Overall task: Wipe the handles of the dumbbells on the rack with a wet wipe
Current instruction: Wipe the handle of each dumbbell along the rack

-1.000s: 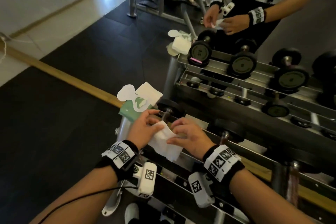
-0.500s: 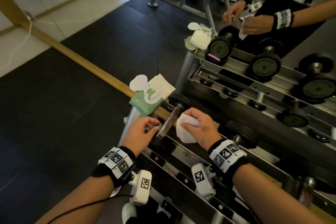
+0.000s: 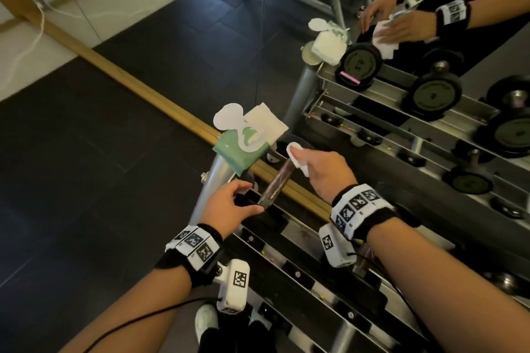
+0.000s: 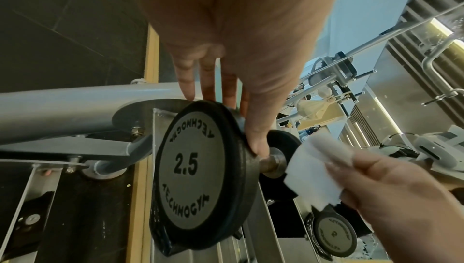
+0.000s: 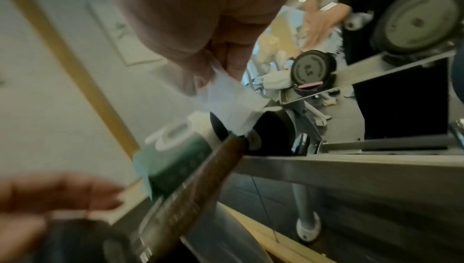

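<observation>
Our left hand [image 3: 229, 203] gripping near plate of 2.5 dumbbell [image 4: 198, 170] at rack's [image 3: 301, 275] left end, thumb and fingers curled over rim. Our right hand [image 3: 321, 172] pinching bunched wet wipe [image 3: 295, 153] against handle's [image 3: 276, 183] far end. Wipes pack [image 3: 243, 149] sitting on rack's left corner.
</observation>
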Motion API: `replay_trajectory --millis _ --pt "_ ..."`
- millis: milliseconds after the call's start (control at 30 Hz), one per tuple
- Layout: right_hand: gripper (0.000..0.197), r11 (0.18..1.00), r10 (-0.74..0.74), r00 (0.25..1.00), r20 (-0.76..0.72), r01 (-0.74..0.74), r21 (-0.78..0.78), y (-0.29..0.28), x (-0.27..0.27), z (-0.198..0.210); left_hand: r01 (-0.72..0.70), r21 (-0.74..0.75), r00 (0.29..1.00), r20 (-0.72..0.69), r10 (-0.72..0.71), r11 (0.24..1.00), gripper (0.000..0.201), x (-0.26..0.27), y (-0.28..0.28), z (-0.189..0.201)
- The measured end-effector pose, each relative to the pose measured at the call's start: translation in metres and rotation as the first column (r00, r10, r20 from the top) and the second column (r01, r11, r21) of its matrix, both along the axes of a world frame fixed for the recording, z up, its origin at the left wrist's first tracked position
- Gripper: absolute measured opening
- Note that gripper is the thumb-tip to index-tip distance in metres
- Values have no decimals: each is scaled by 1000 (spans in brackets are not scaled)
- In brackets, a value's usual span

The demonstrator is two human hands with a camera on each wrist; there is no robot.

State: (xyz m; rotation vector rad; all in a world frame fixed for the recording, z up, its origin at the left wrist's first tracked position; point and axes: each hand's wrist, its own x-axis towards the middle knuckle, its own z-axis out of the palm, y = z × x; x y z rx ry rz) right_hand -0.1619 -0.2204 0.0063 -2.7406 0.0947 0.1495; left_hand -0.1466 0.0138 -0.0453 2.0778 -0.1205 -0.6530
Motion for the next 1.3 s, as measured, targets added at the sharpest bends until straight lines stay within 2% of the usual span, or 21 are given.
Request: replay_trajectory --millis 33,100,200,233,333,400,500,567,633,700,800,900,967,1000,1033,1067,1133,1167,1200,1267,1300 --pt "50 994 84 996 -41 -87 -69 4 1 -5 1 -2 1000 -14 -1 1000 55 1 1 -2" --pt "52 976 152 978 -146 -172 -133 15 -3 -20 11 -1 999 -37 -11 1000 51 4 2 -5" --pt "42 995 75 981 -180 -86 -55 23 -9 -38 30 2 999 -45 -30 1000 46 6 3 -10" --pt "44 997 62 981 -184 -70 -38 25 -11 -42 29 -2 999 -46 -29 1000 45 6 3 -11" --pt "66 991 81 970 -227 -102 -82 29 -11 -52 31 -11 998 -59 -32 999 44 8 4 -13" --pt "70 992 75 963 -259 -100 -82 32 -12 -52 38 -13 997 -63 -39 999 44 9 4 -13" --pt "65 988 126 945 -300 -148 -52 33 -18 -48 45 -7 997 -65 -45 999 44 9 5 -13" --pt "54 985 173 937 -304 -168 43 34 -23 -45 47 -7 996 -69 -47 999 44 10 5 -13" --pt "42 982 111 936 -334 -51 182 32 -28 -42 49 -9 996 -77 -50 999 44 10 6 -12" --pt "30 933 -6 933 -360 135 334 28 -30 -39 53 -7 996 -77 -53 999 44 10 6 -12" --pt "32 850 -120 946 -301 255 462 20 -30 -31 58 -6 996 -71 -58 998 44 10 5 -12" --pt "35 862 -182 955 -236 270 430 15 -24 -21 48 0 997 -67 -48 999 45 10 5 -12" --pt "45 884 -181 955 -233 262 387 14 -21 -16 52 3 996 -69 -52 999 46 11 5 -12" --pt "52 867 -170 955 -244 263 423 15 -20 -15 54 2 996 -73 -53 999 46 11 6 -13" --pt "59 810 -168 947 -275 292 509 16 -19 -14 56 1 996 -76 -56 998 45 11 6 -13" --pt "60 708 -174 931 -320 344 617 17 -19 -13 60 2 995 -75 -60 998 44 10 6 -13" --pt "43 510 -131 914 -383 393 765 21 -18 -12 67 4 995 -73 -66 998 42 10 6 -15" --pt "36 490 -109 924 -368 372 788 21 -19 -14 69 5 995 -72 -69 998 41 10 6 -16" --pt "32 528 -113 934 -338 345 776 21 -19 -16 72 8 995 -68 -72 997 41 11 6 -16" --pt "34 678 -173 938 -301 335 654 19 -21 -19 75 17 995 -63 -74 997 41 11 7 -17" --pt "34 721 -199 935 -293 342 603 19 -22 -19 74 19 995 -65 -73 997 41 11 7 -18"
